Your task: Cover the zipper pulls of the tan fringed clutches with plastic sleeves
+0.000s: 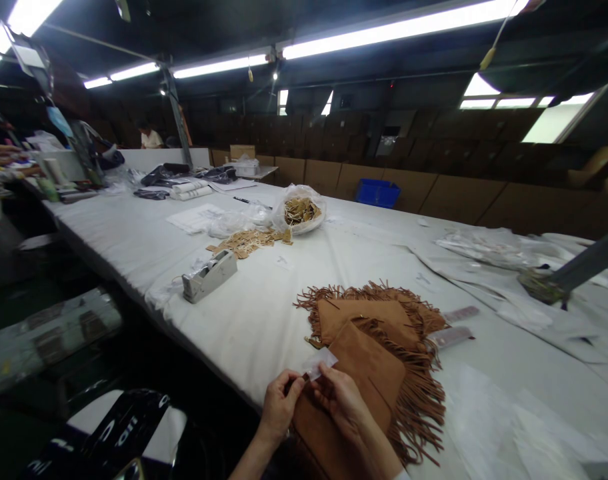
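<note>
Now, left hand [279,405]: pinched narrow, contents unclear
Right hand [343,397]: pinching small translucent plastic slip [324,359]
Brown fringed suede-like bag [369,367]: slip-fitting, apparently; calls for steady alignment

You can read hardly any writing here. At the lower left of the frame, white characters stand on a dark item with white panels [101,437]; you can make out what looks like a "C", while the rest breaks up and forms no sure word. The printed sheet [194,218] left of centre carries faint marks too small for you to read, and the pale slip [322,360] you hold at lower centre shows no legible print.
</note>
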Demonstrator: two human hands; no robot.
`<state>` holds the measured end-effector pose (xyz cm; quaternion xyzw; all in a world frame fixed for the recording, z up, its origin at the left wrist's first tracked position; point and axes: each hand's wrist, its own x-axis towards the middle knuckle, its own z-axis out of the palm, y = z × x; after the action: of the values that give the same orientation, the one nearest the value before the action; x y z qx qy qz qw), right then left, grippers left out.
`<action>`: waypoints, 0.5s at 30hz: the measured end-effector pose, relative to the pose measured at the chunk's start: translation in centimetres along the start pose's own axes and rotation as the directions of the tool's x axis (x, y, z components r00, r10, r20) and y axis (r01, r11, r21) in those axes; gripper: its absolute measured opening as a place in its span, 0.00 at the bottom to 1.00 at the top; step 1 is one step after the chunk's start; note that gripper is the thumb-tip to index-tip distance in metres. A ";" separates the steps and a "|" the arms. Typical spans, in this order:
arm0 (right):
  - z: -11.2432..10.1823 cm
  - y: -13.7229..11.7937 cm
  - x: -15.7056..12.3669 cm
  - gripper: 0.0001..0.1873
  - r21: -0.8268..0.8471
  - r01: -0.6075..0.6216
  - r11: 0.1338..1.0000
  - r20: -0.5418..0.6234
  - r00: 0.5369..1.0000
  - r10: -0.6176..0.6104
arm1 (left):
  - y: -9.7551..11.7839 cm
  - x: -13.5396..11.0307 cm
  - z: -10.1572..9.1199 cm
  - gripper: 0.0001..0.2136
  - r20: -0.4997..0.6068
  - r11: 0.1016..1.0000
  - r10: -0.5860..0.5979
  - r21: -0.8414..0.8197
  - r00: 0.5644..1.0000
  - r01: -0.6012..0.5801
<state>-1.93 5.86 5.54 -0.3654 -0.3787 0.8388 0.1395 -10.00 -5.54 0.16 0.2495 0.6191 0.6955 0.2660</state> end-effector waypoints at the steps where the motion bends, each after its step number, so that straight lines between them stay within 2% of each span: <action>1: 0.1 0.2 0.0 0.20 -0.039 0.025 0.999 0.015 1.000 -0.024 | 0.0 0.0 0.0 0.13 -0.003 1.000 0.007 0.014 1.000 -0.007; 4: 0.3 0.6 0.1 0.23 -0.181 0.161 0.970 0.075 0.986 -0.150 | 0.1 -0.1 0.0 0.13 -0.005 0.999 0.013 0.029 1.000 -0.013; 7: 0.5 0.7 0.1 0.24 -0.325 0.307 0.895 0.133 0.951 -0.278 | 0.2 -0.3 -0.2 0.12 0.003 1.000 0.001 -0.028 1.000 -0.001; 12: 0.9 0.4 -0.3 0.24 -0.444 0.401 0.801 0.195 0.916 -0.351 | 0.7 -0.7 -0.6 0.22 0.056 0.991 -0.033 -0.131 0.998 0.041; 15: 1.4 0.8 -0.7 0.19 -0.560 0.450 0.696 0.199 0.888 -0.414 | 1.5 -0.9 -0.7 0.24 0.082 0.988 -0.044 -0.145 0.996 0.055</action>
<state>-2.40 4.21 5.95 -0.2667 -0.6995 0.6319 0.2007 -9.88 -6.78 1.58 0.2410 0.5613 0.7219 0.3251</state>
